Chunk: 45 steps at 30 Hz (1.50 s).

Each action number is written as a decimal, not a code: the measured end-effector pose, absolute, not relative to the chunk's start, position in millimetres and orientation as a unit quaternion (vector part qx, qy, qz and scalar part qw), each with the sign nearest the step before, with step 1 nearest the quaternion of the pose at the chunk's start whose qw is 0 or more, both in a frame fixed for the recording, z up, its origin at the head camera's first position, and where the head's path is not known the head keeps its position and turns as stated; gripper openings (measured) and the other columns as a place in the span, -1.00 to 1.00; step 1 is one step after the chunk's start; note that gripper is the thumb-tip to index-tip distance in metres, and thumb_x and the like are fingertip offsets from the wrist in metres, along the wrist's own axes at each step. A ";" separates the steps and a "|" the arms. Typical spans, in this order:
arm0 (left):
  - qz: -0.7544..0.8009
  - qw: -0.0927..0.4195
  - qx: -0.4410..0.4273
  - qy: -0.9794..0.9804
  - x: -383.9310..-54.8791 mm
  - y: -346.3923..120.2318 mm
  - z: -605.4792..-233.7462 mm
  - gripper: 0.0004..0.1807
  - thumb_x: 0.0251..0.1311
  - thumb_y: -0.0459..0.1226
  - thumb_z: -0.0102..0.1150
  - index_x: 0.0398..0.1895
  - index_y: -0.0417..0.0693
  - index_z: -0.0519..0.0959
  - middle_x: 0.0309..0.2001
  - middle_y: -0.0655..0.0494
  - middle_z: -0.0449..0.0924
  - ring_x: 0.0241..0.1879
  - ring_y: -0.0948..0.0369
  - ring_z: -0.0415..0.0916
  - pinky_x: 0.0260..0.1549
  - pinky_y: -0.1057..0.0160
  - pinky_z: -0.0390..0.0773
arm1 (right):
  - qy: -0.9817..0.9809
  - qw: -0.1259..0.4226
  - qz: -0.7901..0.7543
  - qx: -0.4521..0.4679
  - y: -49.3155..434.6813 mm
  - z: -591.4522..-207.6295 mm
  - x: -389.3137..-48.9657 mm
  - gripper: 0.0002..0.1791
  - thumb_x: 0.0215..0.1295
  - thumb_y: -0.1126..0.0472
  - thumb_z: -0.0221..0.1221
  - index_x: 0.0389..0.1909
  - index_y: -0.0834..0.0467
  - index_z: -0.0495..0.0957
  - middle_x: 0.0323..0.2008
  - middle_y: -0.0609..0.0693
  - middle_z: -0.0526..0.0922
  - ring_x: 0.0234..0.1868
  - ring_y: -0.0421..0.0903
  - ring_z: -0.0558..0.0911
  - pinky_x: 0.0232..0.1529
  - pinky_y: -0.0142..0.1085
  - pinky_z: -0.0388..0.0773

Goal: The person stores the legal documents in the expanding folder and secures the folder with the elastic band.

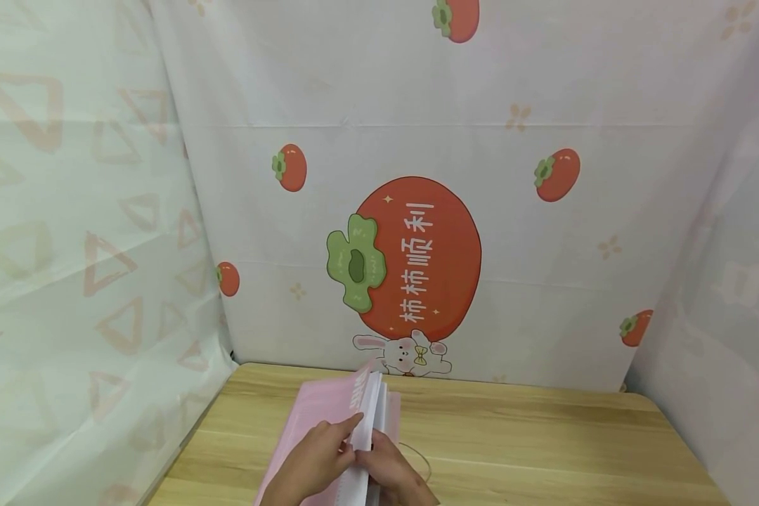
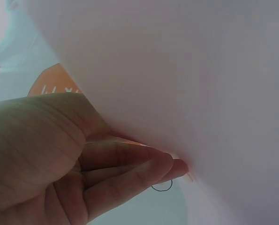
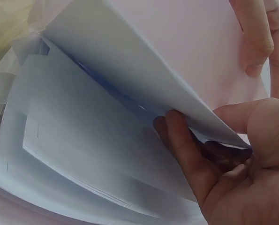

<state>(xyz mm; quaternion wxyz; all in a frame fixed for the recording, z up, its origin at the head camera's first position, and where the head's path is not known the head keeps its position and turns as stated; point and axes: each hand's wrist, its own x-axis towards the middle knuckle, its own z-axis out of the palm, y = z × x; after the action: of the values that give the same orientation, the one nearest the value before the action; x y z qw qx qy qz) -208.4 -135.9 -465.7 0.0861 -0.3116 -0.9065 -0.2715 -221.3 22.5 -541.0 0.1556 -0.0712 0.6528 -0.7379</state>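
A translucent pink folder (image 1: 322, 407) with white lettering stands partly open on the table, with white sheets (image 1: 370, 404) inside. My left hand (image 1: 319, 453) holds the pink cover at its free edge, index finger stretched along it; in the left wrist view the pale sheet (image 2: 186, 84) partly hides the fingers. My right hand (image 1: 388, 460) reaches among the sheets from the right. In the right wrist view, its thumb and fingers pinch a thick white leaf (image 3: 130, 61), while more papers (image 3: 92, 126) fan out below.
The wooden table (image 1: 544, 450) extends to the right of the folder. A thin cord loop (image 1: 426, 460) sticks out beside my right hand. Behind stands a white curtain (image 1: 259, 225) printed with persimmons and a rabbit; further curtains hang on both sides.
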 end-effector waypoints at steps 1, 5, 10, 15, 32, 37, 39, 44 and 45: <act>-0.272 0.087 -0.312 -0.906 -208.4 -136.1 -465.9 -0.45 0.08 -0.45 0.24 0.23 -0.26 0.59 -0.65 0.48 0.20 -0.65 0.47 0.10 -0.66 0.41 0.22 | 0.647 0.159 -0.742 -0.070 23.2 -541.1 -221.4 -0.52 0.22 0.39 0.14 0.20 0.35 0.50 -0.18 0.11 0.67 -0.19 0.10 0.71 -0.24 -0.01 0.69; -0.271 0.088 -0.313 -0.906 -209.3 -137.3 -467.2 -0.45 0.09 -0.43 0.26 0.23 -0.26 0.59 -0.63 0.47 0.26 -0.63 0.46 0.16 -0.63 0.41 0.28 | 0.641 0.173 -0.745 -0.065 27.5 -540.1 -222.5 -0.60 0.24 0.36 0.10 0.11 0.35 0.55 -0.24 0.12 0.70 -0.24 0.08 0.73 -0.28 -0.07 0.70; -0.271 0.075 -0.309 -0.909 -209.8 -139.1 -467.8 -0.44 0.09 -0.42 0.27 0.25 -0.27 0.59 -0.57 0.42 0.45 -0.56 0.46 0.31 -0.57 0.39 0.40 | 0.630 0.197 -0.749 -0.061 36.4 -534.7 -222.9 -0.60 0.31 0.32 0.07 0.13 0.39 0.54 -0.21 0.17 0.73 -0.19 0.07 0.74 -0.23 -0.10 0.70; -0.270 0.071 -0.307 -0.910 -209.9 -140.7 -466.6 -0.43 0.07 -0.42 0.27 0.25 -0.28 0.58 -0.52 0.36 0.56 -0.48 0.44 0.46 -0.51 0.35 0.49 | 0.599 0.215 -0.770 -0.050 46.4 -530.2 -220.7 -0.60 0.27 0.37 0.05 0.11 0.40 0.54 -0.25 0.18 0.74 -0.21 0.02 0.75 -0.30 -0.21 0.70; -0.260 0.078 -0.300 -0.915 -208.3 -138.2 -466.0 -0.44 0.06 -0.40 0.25 0.22 -0.29 0.60 -0.48 0.24 0.65 -0.46 0.38 0.52 -0.51 0.33 0.49 | 0.583 0.215 -0.781 -0.067 49.0 -529.0 -218.4 -0.42 0.24 0.48 0.01 0.33 0.44 0.38 -0.18 0.27 0.73 -0.20 0.07 0.75 -0.28 -0.18 0.71; -0.254 0.088 -0.304 -0.914 -207.1 -137.3 -468.4 -0.44 0.03 -0.40 0.24 0.21 -0.27 0.61 -0.52 0.28 0.61 -0.50 0.40 0.45 -0.54 0.33 0.45 | 0.583 0.216 -0.781 -0.068 45.9 -531.6 -219.1 -0.40 0.23 0.50 -0.01 0.35 0.43 0.36 -0.18 0.25 0.73 -0.23 0.05 0.75 -0.32 -0.22 0.70; -0.251 0.092 -0.303 -0.915 -206.7 -136.9 -469.2 -0.44 0.03 -0.40 0.24 0.21 -0.26 0.61 -0.52 0.30 0.59 -0.50 0.40 0.44 -0.54 0.33 0.44 | 0.586 0.215 -0.778 -0.067 45.6 -532.4 -219.4 -0.40 0.24 0.50 -0.01 0.35 0.42 0.37 -0.19 0.25 0.73 -0.24 0.05 0.75 -0.33 -0.23 0.70; -0.260 0.085 -0.303 -0.913 -207.4 -136.7 -470.9 -0.43 0.02 -0.39 0.24 0.22 -0.29 0.60 -0.50 0.36 0.54 -0.48 0.39 0.46 -0.51 0.32 0.47 | 0.595 0.215 -0.772 -0.062 46.5 -532.9 -218.5 -0.42 0.23 0.50 -0.01 0.33 0.43 0.39 -0.22 0.25 0.73 -0.24 0.07 0.76 -0.32 -0.20 0.70; -0.267 0.080 -0.303 -0.911 -207.7 -136.7 -471.3 -0.42 0.02 -0.40 0.24 0.22 -0.30 0.59 -0.47 0.33 0.57 -0.46 0.38 0.50 -0.49 0.32 0.50 | 0.596 0.214 -0.771 -0.060 46.8 -533.0 -218.1 -0.42 0.23 0.50 -0.01 0.33 0.43 0.39 -0.22 0.25 0.73 -0.24 0.07 0.76 -0.32 -0.20 0.70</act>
<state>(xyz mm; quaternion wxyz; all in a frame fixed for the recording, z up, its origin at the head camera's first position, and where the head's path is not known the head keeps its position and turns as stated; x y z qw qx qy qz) -207.7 -136.7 -471.3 0.0800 -0.3029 -0.9113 -0.2671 -218.1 46.8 -533.0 0.2145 -0.0602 0.5965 -0.7711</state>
